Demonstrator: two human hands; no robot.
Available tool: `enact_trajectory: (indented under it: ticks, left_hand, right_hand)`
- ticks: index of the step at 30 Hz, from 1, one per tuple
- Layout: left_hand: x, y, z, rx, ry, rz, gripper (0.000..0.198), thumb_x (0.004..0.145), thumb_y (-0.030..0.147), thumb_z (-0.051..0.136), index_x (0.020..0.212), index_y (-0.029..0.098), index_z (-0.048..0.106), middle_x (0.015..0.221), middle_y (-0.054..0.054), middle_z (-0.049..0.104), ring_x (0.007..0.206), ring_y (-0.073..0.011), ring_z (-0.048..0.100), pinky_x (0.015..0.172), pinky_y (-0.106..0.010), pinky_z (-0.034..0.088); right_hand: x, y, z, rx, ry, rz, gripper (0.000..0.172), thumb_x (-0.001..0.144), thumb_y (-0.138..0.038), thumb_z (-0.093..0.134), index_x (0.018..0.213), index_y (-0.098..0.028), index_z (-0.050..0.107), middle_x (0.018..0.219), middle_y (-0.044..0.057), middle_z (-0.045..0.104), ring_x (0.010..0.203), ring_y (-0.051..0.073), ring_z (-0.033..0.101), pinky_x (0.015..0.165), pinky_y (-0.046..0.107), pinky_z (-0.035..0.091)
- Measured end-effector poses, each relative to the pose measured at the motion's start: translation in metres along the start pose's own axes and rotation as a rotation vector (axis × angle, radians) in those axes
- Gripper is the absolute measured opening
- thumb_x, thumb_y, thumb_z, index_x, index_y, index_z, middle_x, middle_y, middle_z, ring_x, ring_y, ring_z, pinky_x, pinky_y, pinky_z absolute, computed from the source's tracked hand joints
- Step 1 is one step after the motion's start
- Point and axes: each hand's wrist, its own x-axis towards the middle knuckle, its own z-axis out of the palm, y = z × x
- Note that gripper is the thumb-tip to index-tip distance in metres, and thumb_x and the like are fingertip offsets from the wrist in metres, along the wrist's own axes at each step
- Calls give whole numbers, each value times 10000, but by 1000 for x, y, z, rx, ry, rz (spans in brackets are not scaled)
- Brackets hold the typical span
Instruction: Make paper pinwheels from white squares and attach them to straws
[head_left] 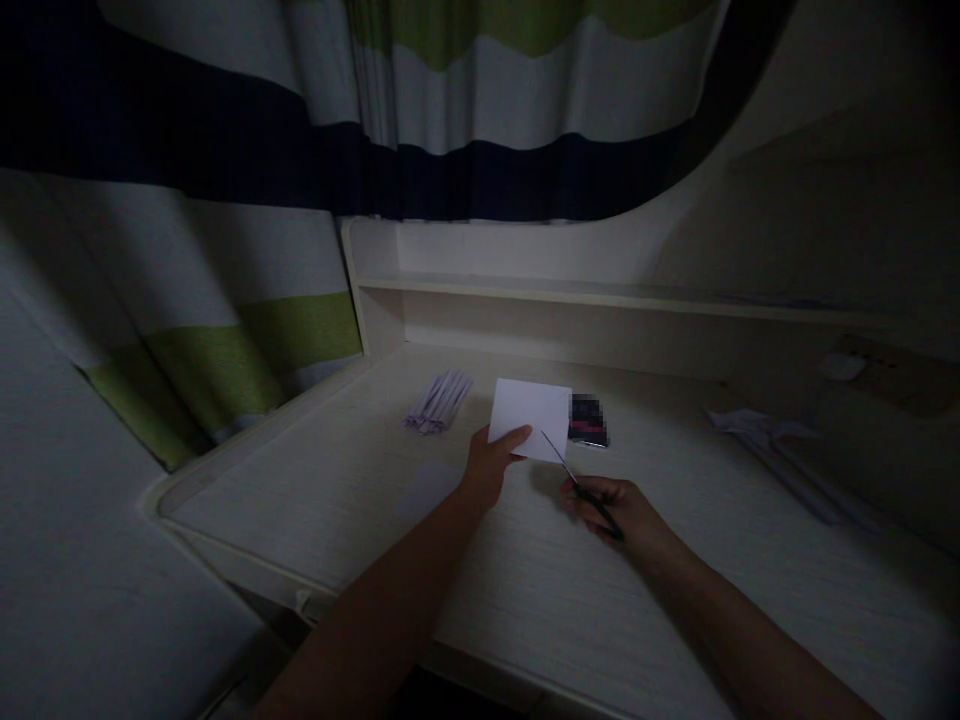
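Note:
My left hand (pixel 491 462) pinches a white sheet of paper (pixel 531 405) by its lower left corner, thumb on top, above the desk. In my right hand (pixel 619 505) is a pair of scissors (pixel 598 508) with dark handles. Its blade points up and left, over the lower part of the sheet. Whether the blades are parted or touch the paper I cannot tell. Another pale sheet (pixel 426 490) lies flat on the desk, partly behind my left forearm.
On the white desk (pixel 315 500), a bundle of paper strips (pixel 440 402) lies left. A dark, blurred-out object (pixel 589 420) sits behind the scissors. Crumpled paper (pixel 780 450) lies right. A shelf (pixel 540 288) spans the back, below a striped curtain (pixel 510 170). A socket strip (pixel 892 370) is at far right.

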Motion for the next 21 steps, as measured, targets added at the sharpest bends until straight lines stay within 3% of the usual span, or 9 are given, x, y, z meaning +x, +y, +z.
enact_trajectory:
  ticks: [21]
  left_hand:
    - [-1, 0, 0, -7, -49, -4, 342, 598, 297, 662, 895, 133, 622, 945, -114, 634, 827, -228, 596, 655, -295, 486]
  right_hand:
    - [3, 6, -3, -57, -38, -32, 291, 575, -371, 648, 755, -151, 590, 385, -76, 426, 303, 38, 302, 315, 180, 204]
